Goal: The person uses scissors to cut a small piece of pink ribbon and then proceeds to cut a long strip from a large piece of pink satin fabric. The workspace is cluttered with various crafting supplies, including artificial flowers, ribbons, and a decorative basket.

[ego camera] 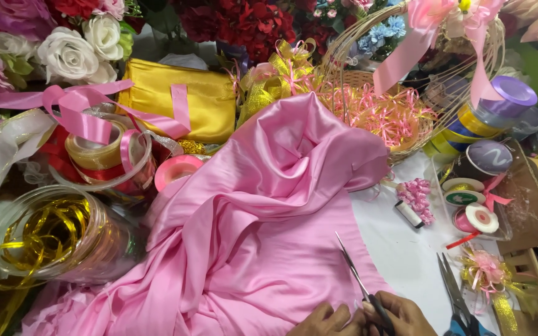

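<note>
- Pink satin cloth (269,211) fills the middle of the table (406,255), bunched up w/ deep folds, peak rising toward the basket; lower edge runs down to my hands at the bottom of the view.
- Right hand (400,314) at the bottom edge, fingers curled round the dark handles of a thin pair of scissors (353,267); blades point up-left, lying over the cloth's lower right edge. Blades look nearly closed.
- Left hand (328,320) just beside the right, touching it, fingers bent in at the cloth's edge by the scissor handles. Only partly in view, so can't tell if it pinches cloth or just rests on it.
- Second pair of scissors (459,302), blue handles, lies on the white table right of my hands, untouched.
- Wicker basket (368,81) behind the cloth, holding pink shredded ribbon, w/ a pink bow on its handle.
- Yellow satin cloth (182,99), folded, at back left of centre, a pink ribbon strip across it.
- Clear jar (57,239) w/ gold ribbon inside, lying near left.
- Ribbon spools (487,155) stacked at right, purple, yellow, brown; more rolls at left near a pink roll (175,171).
- Fake roses (70,53), white & pink, top left; red flowers along the back.
</note>
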